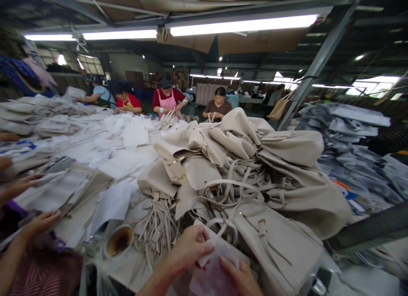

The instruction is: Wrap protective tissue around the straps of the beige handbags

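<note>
At the bottom centre, my left hand is closed, thumb against fingers, on a small pale strip. My right hand grips a thin translucent white sheet that hangs below the strip. Whether the sheet is paper or plastic I cannot tell. Just beyond my hands lies a beige bag with a looped handle. To its right rests a large beige handbag with a buckled strap and gold zip. A bundle of thin beige straps lies left of my left hand.
A tall heap of beige handbags rises ahead. White paper sheets cover the table on the left. A cup with brown stains stands near a co-worker's hands. Several people work across the table. A metal post slants at right.
</note>
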`<state>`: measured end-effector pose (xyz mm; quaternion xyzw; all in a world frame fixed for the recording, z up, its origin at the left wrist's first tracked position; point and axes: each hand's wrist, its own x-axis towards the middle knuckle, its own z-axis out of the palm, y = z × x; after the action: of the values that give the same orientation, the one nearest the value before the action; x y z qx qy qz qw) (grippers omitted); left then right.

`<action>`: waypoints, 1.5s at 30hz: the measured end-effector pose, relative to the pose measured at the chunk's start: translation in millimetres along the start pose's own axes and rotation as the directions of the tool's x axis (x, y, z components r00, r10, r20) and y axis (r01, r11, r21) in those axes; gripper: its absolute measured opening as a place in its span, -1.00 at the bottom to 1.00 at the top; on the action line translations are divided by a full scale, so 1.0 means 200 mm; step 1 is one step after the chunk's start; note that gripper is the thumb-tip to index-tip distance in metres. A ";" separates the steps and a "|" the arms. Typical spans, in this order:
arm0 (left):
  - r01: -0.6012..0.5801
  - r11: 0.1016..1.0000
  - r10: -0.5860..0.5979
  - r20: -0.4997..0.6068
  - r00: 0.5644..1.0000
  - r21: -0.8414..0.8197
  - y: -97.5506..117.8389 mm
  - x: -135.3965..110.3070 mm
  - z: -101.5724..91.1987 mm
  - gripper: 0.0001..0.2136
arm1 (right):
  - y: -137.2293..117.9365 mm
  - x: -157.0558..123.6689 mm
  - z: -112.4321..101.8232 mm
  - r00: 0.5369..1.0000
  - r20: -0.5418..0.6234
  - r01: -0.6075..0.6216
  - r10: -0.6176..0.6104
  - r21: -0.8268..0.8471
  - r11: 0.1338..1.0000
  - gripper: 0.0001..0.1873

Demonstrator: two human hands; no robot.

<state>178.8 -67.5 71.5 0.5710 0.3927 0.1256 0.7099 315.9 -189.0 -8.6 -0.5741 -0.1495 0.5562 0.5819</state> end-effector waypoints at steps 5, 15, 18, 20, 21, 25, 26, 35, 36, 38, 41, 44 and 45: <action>0.039 0.999 -0.037 -0.068 0.997 0.029 -0.12 -0.04 0.11 -0.87 | -0.02 0.02 0.10 0.997 0.046 -0.069 0.059 0.240 0.968 -0.45; -0.068 0.895 0.240 -0.348 0.906 0.441 -0.10 -0.12 0.02 -0.72 | -0.10 -0.04 0.15 0.995 0.067 -0.083 0.070 0.219 0.972 -0.53; -0.107 0.959 0.185 -0.297 0.937 0.261 -0.12 -0.10 -0.04 -0.82 | -0.15 -0.07 0.16 0.997 0.058 -0.066 0.054 0.219 0.973 -0.53; -0.042 0.997 0.055 -0.189 0.980 0.068 -0.15 -0.06 -0.06 -0.76 | -0.16 -0.08 0.15 0.997 0.056 -0.067 0.056 0.228 0.971 -0.56; 0.027 0.999 -0.032 -0.126 0.992 -0.040 -0.17 -0.04 -0.06 -0.75 | -0.16 -0.08 0.15 0.997 0.062 -0.068 0.054 0.240 0.968 -0.58; 0.229 0.922 -0.210 0.093 0.973 -0.313 -0.18 0.03 -0.01 -0.86 | -0.12 -0.04 0.10 0.997 0.056 -0.058 0.045 0.248 0.967 -0.53; 0.237 0.908 -0.204 0.130 0.970 -0.345 -0.17 0.03 0.01 -0.84 | -0.10 -0.03 0.08 0.998 0.045 -0.046 0.036 0.222 0.974 -0.48; 0.219 0.936 -0.198 0.103 0.975 -0.275 -0.05 0.08 0.13 -0.81 | -0.04 0.06 0.00 0.994 -0.013 0.109 -0.109 -0.016 0.994 -0.36; 0.212 0.949 -0.198 0.081 0.977 -0.234 -0.04 0.09 0.13 -0.82 | -0.04 0.05 0.00 0.992 -0.022 0.125 -0.125 -0.013 0.992 -0.35; 0.189 0.969 -0.183 0.051 0.982 -0.160 -0.04 0.11 0.15 -0.84 | -0.03 0.01 0.02 0.990 -0.054 0.136 -0.134 0.042 0.990 -0.25; 0.179 0.976 -0.174 0.052 0.983 -0.127 -0.03 0.14 0.17 -0.88 | 0.03 -0.08 0.04 0.990 -0.037 0.140 -0.135 0.192 0.971 -0.01; 0.208 0.969 -0.198 0.086 0.977 -0.131 -0.04 0.17 0.18 -0.89 | 0.10 -0.18 0.02 0.985 0.073 0.130 -0.156 0.273 0.953 0.04; 0.217 0.968 -0.205 0.101 0.973 -0.125 -0.05 0.18 0.18 -0.90 | 0.11 -0.21 0.00 0.982 0.132 0.096 -0.134 0.261 0.961 0.00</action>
<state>224.7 -73.4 49.6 0.4813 0.4105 0.0505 0.7728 291.5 -230.2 -6.7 -0.4426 -0.1533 0.5770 0.6691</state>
